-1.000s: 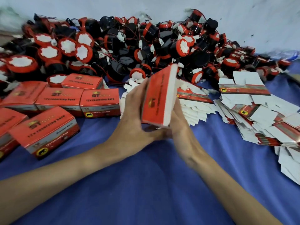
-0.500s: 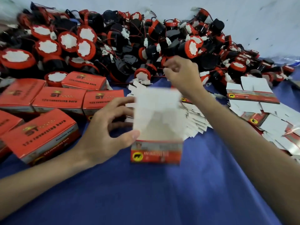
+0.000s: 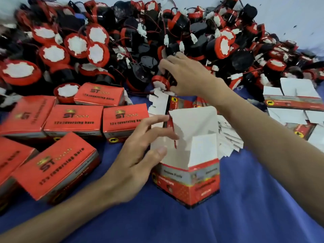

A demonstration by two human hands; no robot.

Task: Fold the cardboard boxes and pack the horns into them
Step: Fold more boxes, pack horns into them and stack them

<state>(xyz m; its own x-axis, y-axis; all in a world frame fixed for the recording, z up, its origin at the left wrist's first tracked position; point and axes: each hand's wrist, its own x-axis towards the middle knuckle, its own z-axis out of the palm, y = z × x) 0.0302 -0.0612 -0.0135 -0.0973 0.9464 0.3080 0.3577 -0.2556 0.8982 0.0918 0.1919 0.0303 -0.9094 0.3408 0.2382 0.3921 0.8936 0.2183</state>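
Reaching into the horn pile (image 3: 157,32)
Right hand (image 3: 189,74) grips a red-rimmed horn (image 3: 160,81); left hand (image 3: 138,160), fingers spread, steadies the open box (image 3: 189,179).

A blue cloth (image 3: 245,199) carries the horn pile (image 3: 140,41) at twelve o'clock, closed red boxes (image 3: 73,120) at nine, flat cartons (image 3: 294,109) (white sides up) at three.

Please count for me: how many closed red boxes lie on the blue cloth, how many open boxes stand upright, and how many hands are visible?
Closed red boxes: 6
Open box, upright: 1
Hands: 2 (left hand touching the box, right hand gripping a horn)
Total: 9
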